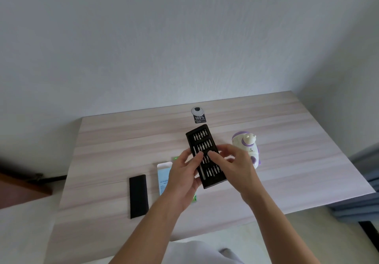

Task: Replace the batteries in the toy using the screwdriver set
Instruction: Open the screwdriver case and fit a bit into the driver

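Note:
A black screwdriver set tray [202, 138] with rows of silver bits is lifted above the wooden table [106, 155]. My left hand [182, 179] grips its left edge from below. My right hand [235, 165] hovers over the tray's middle, its fingertips touching the bits; what they pinch, if anything, cannot be told. A white and purple toy [247, 143] stands on the table just right of the tray, partly hidden by my right hand. A green battery pack [194, 199] peeks out under my left hand.
A black sleeve [138, 196], the set's cover, lies at the left. A light blue and white box [164, 173] lies beside it. A round sticker with a "100%" label [198, 115] sits near the table's far edge by the wall.

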A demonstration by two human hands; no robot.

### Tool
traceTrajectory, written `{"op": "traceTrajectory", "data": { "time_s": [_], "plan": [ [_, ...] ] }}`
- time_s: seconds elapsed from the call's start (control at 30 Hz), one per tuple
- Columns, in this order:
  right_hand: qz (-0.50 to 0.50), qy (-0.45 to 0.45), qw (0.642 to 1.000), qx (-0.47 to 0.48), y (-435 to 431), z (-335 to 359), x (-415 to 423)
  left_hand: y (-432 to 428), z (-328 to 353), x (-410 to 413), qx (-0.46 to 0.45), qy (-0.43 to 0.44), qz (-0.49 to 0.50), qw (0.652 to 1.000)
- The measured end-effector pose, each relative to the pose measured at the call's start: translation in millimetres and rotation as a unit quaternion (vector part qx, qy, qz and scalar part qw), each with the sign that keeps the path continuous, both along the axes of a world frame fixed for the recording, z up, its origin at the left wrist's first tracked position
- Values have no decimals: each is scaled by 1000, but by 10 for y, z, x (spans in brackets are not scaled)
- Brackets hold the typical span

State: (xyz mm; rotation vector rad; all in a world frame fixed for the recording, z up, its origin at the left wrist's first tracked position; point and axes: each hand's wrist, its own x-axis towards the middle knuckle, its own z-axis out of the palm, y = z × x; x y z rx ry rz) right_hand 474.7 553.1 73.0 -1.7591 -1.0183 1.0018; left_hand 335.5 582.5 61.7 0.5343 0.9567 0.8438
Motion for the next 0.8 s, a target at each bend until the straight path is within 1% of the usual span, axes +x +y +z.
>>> {"op": "traceTrajectory", "data": {
  "time_s": [0.1,0.2,0.37,0.5,0.63,0.8],
  "plan": [
    [-14,-21,1000,8,-21,68,-57,9,8,82,-25,-52,14,998],
    [-34,-42,998,13,-35,132,-81,7,16,156,-46,-86,4,995],
    [-36,44,998,15,-94,178,-152,29,23,218,-92,-109,-33,989],
    [-15,83,996,1,-120,198,-189,31,21,199,-73,-128,-52,988],
    [-28,79,996,-1,-137,242,-238,41,-37,203,-79,-146,-50,985],
    [-67,77,995,4,-165,267,-257,77,-78,194,-116,-176,-44,976]
  ]
}}
